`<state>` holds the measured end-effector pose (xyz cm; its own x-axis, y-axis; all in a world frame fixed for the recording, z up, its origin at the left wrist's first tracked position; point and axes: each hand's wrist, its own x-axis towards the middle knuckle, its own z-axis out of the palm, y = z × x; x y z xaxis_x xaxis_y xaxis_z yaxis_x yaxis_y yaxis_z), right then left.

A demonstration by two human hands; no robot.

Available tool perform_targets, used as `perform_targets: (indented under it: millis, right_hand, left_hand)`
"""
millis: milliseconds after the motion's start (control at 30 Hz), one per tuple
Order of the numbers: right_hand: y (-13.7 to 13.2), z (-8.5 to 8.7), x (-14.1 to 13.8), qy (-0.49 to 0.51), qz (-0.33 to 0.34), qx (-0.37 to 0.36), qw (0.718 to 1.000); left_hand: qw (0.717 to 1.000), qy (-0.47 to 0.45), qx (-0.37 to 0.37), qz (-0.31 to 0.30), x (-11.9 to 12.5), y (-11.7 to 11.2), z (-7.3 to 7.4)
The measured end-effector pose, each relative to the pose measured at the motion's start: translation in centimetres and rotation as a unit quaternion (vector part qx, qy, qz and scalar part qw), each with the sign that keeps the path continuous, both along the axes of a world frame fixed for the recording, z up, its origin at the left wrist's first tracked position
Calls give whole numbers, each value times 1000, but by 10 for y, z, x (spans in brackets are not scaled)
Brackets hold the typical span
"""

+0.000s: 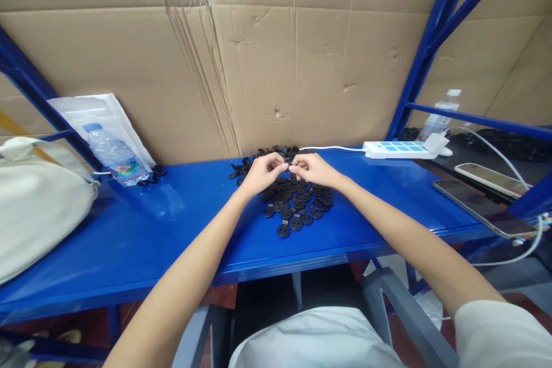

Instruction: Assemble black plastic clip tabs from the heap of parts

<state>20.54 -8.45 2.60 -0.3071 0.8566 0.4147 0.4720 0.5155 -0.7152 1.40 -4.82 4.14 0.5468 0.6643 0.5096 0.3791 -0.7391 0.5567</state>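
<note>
Black plastic discs (296, 205) lie under left hand (262, 174) and right hand (313, 169), both grips pinched, contents hidden.

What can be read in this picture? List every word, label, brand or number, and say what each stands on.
No word, brand or number can be read for certain.
Rainbow-coloured label on the water bottle: too small and blurred to read.
White power strip: no legible marking shows.
Black round parts: too small to tell whether they bear any marks.
</note>
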Motion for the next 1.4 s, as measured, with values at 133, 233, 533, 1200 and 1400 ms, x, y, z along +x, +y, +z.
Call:
perform_targets:
  millis: [133,233,533,1200,1400]
  right_hand:
    - [2,-3,-2,44,-4,16,999]
    - [3,-3,-1,45,-6,29,999]
    - [2,0,-2,29,-30,30,999]
    - [2,-1,0,-117,-34,103,987]
    - [1,1,0,-138,-36,88,986]
  left_hand:
    - [1000,5,7,-8,-2,2,1]
    - [1000,23,15,-13,-3,2,1]
    - [999,47,6,-22,0,-1,-2]
    - [997,65,49,-14,-3,6,-5]
    - [996,75,48,-19,-3,5,-4]
